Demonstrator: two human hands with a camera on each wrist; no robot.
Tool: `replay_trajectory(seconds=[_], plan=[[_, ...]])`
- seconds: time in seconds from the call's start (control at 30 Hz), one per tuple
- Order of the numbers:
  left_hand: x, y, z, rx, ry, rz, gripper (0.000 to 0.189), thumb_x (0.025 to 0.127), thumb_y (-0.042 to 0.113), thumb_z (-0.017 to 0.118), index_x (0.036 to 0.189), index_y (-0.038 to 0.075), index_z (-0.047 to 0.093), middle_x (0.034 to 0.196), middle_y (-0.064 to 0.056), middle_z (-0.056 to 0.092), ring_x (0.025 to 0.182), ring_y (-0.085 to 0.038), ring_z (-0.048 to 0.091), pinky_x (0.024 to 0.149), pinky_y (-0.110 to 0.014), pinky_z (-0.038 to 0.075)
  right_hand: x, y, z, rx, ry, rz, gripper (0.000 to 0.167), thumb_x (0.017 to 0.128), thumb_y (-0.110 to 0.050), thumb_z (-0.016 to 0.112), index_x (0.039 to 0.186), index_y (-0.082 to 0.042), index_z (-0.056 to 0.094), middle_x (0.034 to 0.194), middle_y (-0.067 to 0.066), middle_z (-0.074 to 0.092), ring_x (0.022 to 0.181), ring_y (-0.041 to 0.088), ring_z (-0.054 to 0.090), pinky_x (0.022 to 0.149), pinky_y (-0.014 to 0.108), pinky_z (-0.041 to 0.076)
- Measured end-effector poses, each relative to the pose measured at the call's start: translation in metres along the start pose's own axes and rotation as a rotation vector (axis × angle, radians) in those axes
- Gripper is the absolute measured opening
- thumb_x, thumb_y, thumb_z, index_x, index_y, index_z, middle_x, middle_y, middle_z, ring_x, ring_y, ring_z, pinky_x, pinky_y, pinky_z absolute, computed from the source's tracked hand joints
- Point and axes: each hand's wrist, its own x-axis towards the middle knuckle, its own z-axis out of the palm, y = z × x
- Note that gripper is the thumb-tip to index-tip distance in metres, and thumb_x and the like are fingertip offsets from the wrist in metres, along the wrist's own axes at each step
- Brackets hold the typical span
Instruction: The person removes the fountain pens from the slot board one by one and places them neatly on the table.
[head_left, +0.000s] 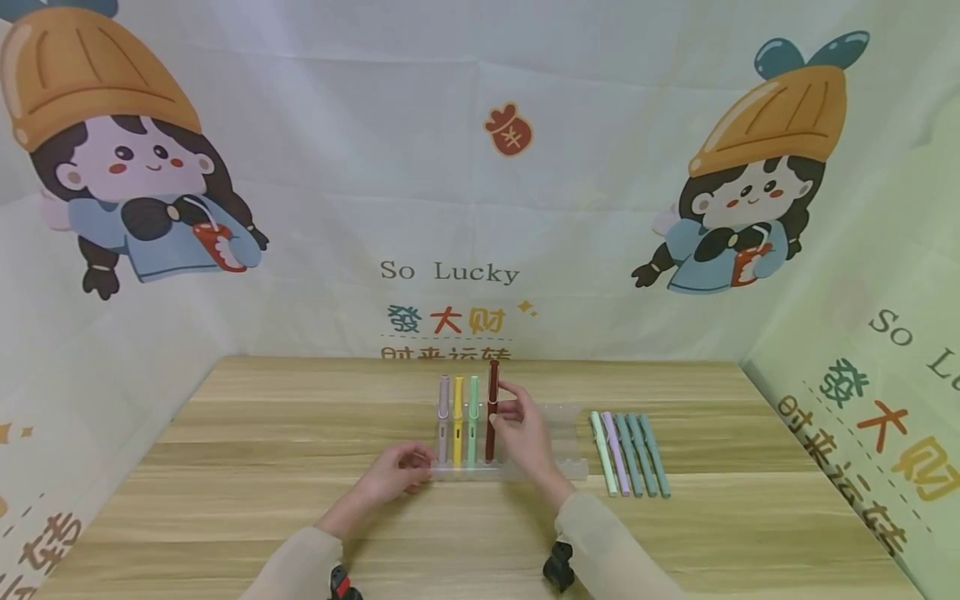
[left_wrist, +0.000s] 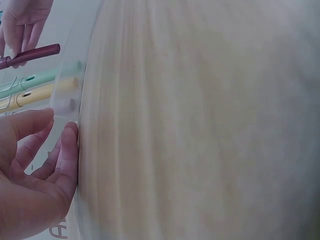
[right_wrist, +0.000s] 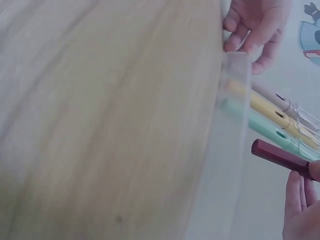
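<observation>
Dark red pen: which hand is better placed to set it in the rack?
Likely the right hand: it holds the dark red pen at the rack; the left hand is at its left end.

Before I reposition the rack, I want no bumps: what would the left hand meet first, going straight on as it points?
The left hand would likely first meet the left end of the clear pen rack; it seems right against that end, though contact is hard to judge.

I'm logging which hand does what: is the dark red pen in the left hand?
No, the right hand holds the dark red pen, while the left hand holds the clear rack at one end.
</observation>
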Motion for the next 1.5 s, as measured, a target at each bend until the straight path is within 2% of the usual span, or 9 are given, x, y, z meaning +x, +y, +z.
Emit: replay_trajectory(seconds=[0.13,0.37,0.63,0.87,0.97,1.23,1.5], plan=[[0.000,-0.002,0.000,-0.005,-0.002,0.005,0.017,0.082,-0.004,0.055,0.098,-0.009,0.053,0.084,-0.010,0.055,0.073,-0.020,0.054,0.060,-0.034,0.049,0.006,0.012,-0.006,-0.003,0.002,0.022,0.048,0.077,0.010,0.057,0.122,-0.004,0.047,0.091,0.018,0.058,0.084,0.031,0.056,0.071,0.036,0.048],[0.000,-0.003,-0.001,0.000,0.005,-0.010,0.018,0.083,-0.002,0.055,0.099,-0.009,0.052,0.086,-0.011,0.055,0.074,-0.022,0.054,0.060,-0.036,0.049,0.006,0.017,-0.026,-0.037,0.025,0.055,0.048,0.076,0.007,0.058,0.121,-0.008,0.049,0.090,0.013,0.059,0.083,0.027,0.056,0.069,0.033,0.049],[0.000,-0.002,0.000,0.009,0.004,-0.014,0.019,0.082,-0.002,0.056,0.099,-0.009,0.053,0.086,-0.011,0.056,0.073,-0.021,0.054,0.060,-0.033,0.049,0.002,0.019,-0.054,-0.099,0.068,0.037,0.045,0.074,0.008,0.060,0.117,-0.005,0.053,0.086,0.012,0.060,0.078,0.025,0.056,0.067,0.034,0.048],[-0.001,0.000,0.001,0.012,0.015,-0.022,0.018,0.082,-0.003,0.056,0.099,-0.008,0.053,0.086,-0.011,0.056,0.073,-0.021,0.054,0.060,-0.034,0.049,0.000,0.022,-0.077,-0.171,0.093,0.062,0.044,0.075,0.006,0.062,0.116,-0.006,0.054,0.087,0.012,0.062,0.079,0.024,0.057,0.069,0.033,0.048],[-0.002,0.003,0.001,0.010,0.017,-0.023,0.017,0.082,-0.005,0.055,0.098,-0.009,0.053,0.085,-0.012,0.055,0.073,-0.023,0.054,0.060,-0.036,0.049,-0.001,0.023,-0.086,-0.182,0.100,0.067,0.044,0.075,0.007,0.062,0.116,-0.004,0.053,0.088,0.013,0.062,0.079,0.025,0.057,0.068,0.032,0.048],[-0.013,0.030,0.003,0.010,0.008,-0.018,0.016,0.082,-0.008,0.052,0.097,-0.013,0.050,0.086,-0.018,0.054,0.074,-0.027,0.054,0.063,-0.039,0.048,-0.003,0.021,-0.111,-0.213,0.095,0.088,0.044,0.077,0.005,0.059,0.118,-0.005,0.051,0.093,0.016,0.061,0.083,0.026,0.056,0.069,0.032,0.046],[-0.013,0.030,0.003,0.013,0.011,-0.020,0.016,0.082,-0.007,0.052,0.098,-0.013,0.051,0.086,-0.017,0.054,0.074,-0.027,0.054,0.063,-0.039,0.049,-0.005,0.023,-0.138,-0.219,0.122,0.107,0.042,0.079,0.006,0.057,0.120,-0.002,0.048,0.096,0.021,0.058,0.083,0.024,0.053,0.066,0.024,0.044]])
